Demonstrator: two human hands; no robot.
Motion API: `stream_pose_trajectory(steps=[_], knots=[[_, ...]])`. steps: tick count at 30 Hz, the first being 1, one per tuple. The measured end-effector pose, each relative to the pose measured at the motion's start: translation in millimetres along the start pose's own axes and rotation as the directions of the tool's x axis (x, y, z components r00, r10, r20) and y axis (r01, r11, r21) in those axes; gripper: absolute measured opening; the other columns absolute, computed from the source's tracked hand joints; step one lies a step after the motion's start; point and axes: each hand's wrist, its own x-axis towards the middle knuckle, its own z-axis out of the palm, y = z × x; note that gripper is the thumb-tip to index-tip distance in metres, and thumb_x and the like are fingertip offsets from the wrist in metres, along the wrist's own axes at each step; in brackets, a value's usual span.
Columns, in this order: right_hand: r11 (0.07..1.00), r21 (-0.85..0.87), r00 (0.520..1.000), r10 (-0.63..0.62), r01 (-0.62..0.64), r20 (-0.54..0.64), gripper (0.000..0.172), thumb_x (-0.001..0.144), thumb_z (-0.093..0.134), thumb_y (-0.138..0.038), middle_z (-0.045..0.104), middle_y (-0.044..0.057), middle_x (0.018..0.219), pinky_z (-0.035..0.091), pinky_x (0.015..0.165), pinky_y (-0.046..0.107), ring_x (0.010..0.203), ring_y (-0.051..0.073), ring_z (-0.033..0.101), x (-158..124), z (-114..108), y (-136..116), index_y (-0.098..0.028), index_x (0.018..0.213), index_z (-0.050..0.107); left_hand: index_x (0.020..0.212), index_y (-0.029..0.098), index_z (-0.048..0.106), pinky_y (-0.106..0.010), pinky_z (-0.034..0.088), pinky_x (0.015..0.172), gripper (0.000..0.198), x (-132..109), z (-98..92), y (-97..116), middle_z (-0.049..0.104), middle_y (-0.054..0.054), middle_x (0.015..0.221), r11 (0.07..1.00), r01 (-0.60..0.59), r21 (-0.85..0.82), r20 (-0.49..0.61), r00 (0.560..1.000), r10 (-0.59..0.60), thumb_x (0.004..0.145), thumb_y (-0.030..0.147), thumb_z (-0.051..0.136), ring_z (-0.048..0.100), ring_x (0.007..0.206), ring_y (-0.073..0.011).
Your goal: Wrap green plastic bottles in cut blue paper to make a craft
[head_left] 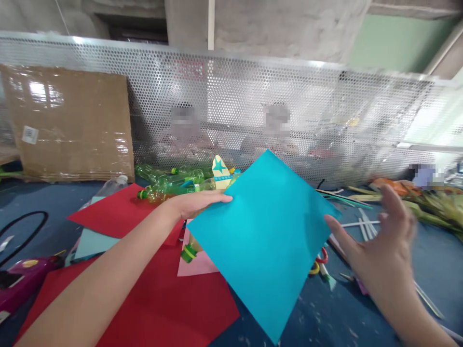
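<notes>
A square blue sheet (267, 236) is held up at the centre of the head view, one corner pointing toward me. My left hand (198, 202) grips its upper left edge, thumb on top and fingers hidden beneath. At the sheet's right edge is my right hand (383, 241), with its thumb by the paper and its fingers spread apart. Under the sheet's left side lie a pink sheet (198, 265) and a bottle with a green cap (188, 253). Red sheets (173, 294) spread below my left arm.
Green plastic bottles (173, 180) lie along a perforated metal panel (231, 96). Cardboard (68, 125) leans at the left, with a purple tool (29, 279) nearer. Scissors (321, 260), white strips (365, 226) and dry husks (430, 212) are at the right. Two people show behind the panel.
</notes>
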Motion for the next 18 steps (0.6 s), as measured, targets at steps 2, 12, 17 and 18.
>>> stream_pose_trajectory(steps=[2, 12, 17, 18], knots=[[0.956, -0.133, 0.962, -0.269, 0.26, -0.054, 0.07, 0.084, 0.069, -0.039, 0.035, 0.013, 0.152, 0.031, 0.112, 0.06, 0.141, 0.04, 0.028, 1.6, -10.1, -19.1, -0.029, 0.146, 0.037, 0.144, 0.032, 0.04, -0.042, 0.044, 0.104, 0.071, -1.1, 8.2, 2.9, 0.05, -0.005, 0.146, 0.998, -0.019, 0.058, -0.013, 1.0, 0.02, 0.081, 0.048, 0.067, 0.052, 0.128, -0.0293], [0.632, 0.037, 0.528, -0.677, 0.774, 0.513, 0.066, 0.096, 0.038, -0.059, 0.037, 0.001, 0.155, 0.0, 0.122, 0.045, 0.144, 0.022, 0.028, -5.4, 19.3, -78.4, -0.021, 0.15, 0.032, 0.148, 0.028, 0.034, -0.044, 0.028, 0.114, 0.081, -1.1, 33.8, 1.5, 0.032, -0.005, 0.157, 0.858, -0.206, 0.47, 0.167, 0.976, 0.143, 0.081, 0.068, 0.056, 0.022, 0.146, -0.0305], [0.626, 0.058, 0.48, -0.651, 0.778, 0.588, 0.079, 0.091, 0.042, -0.066, 0.031, 0.004, 0.157, 0.004, 0.12, 0.054, 0.145, 0.027, 0.026, 8.7, 21.5, -76.0, -0.019, 0.153, 0.025, 0.144, 0.028, 0.04, -0.047, 0.029, 0.113, 0.078, -0.8, 32.3, -0.3, 0.031, -0.007, 0.158, 0.924, -0.175, 0.339, 0.194, 0.974, 0.114, 0.078, 0.061, 0.065, 0.032, 0.142, -0.0297], [0.631, 0.059, 0.478, -0.642, 0.774, 0.6, 0.081, 0.09, 0.044, -0.067, 0.031, 0.005, 0.157, 0.007, 0.12, 0.056, 0.144, 0.029, 0.027, 9.9, 21.4, -76.8, -0.018, 0.152, 0.025, 0.145, 0.028, 0.039, -0.048, 0.03, 0.113, 0.08, -1.3, 32.7, 0.3, 0.032, -0.008, 0.157, 0.94, -0.159, 0.302, 0.219, 0.971, 0.094, 0.076, 0.057, 0.068, 0.034, 0.141, -0.0296]])
